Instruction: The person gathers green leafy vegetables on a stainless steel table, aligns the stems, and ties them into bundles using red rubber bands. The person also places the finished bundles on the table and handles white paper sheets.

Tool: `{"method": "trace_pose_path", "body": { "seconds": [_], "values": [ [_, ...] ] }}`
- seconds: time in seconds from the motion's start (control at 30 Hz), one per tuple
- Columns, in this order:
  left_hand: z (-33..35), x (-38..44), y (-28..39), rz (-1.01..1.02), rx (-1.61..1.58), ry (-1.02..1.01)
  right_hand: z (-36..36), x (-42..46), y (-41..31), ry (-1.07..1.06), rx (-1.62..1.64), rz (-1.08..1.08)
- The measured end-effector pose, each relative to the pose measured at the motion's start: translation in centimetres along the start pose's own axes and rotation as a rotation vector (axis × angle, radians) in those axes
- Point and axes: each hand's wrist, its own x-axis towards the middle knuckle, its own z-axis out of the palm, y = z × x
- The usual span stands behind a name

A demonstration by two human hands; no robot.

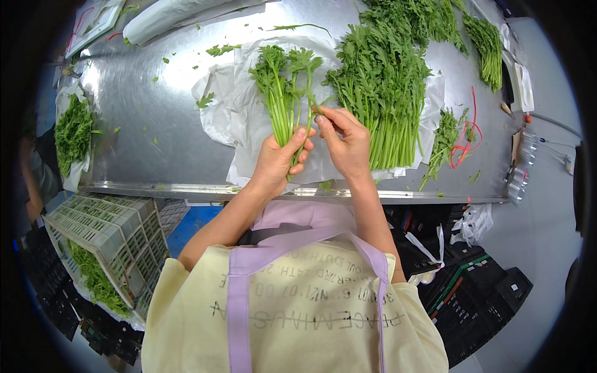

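Several leafy green stems, which look like chrysanthemum greens [280,102], are gripped low on their stalks by my left hand [280,156]. Their leaves point away from me. Just to the right, my right hand [347,140] pinches a small leafy piece [313,100] between thumb and forefinger, beside the bunch. Whether that piece is still attached to a stem, I cannot tell. Crumpled white paper [219,107] lies under both hands. A large pile of the same greens [385,93] rests right of my right hand, stalks towards me.
The steel table [140,154] bears leaf scraps, loose trimmings [438,144] and red string [466,144]. A paper roll [172,21] lies at the far left, another bunch [487,51] at the far right. Below stand a slatted plastic crate [112,219] and black crates [471,293]. A person's arm [32,186] shows at left.
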Motion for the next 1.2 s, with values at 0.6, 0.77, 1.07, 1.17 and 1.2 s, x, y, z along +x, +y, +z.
{"method": "trace_pose_path", "body": {
  "seconds": [0.6, 0.77, 1.07, 1.17, 1.2],
  "values": [
    [-0.8, -0.9, 0.6, 0.057, 0.015, 0.045, -12.5, 0.0, 0.5, 0.485, -0.345, -0.069],
    [-0.7, -0.4, 1.4, 0.138, 0.049, 0.031, -22.4, -2.7, 2.9, 0.545, -1.037, 0.116],
    [0.9, -0.4, -1.9, 0.062, -0.013, 0.117, -7.4, -3.3, 1.1, -0.062, -0.844, -0.082],
    [1.0, -0.9, -2.7, 0.095, -0.012, 0.151, -7.1, -2.9, 0.4, -0.122, -0.581, 0.025],
    [1.0, -0.8, -3.0, 0.108, -0.006, 0.152, -6.8, -2.7, -0.7, -0.167, -0.391, 0.129]
  ]
}}
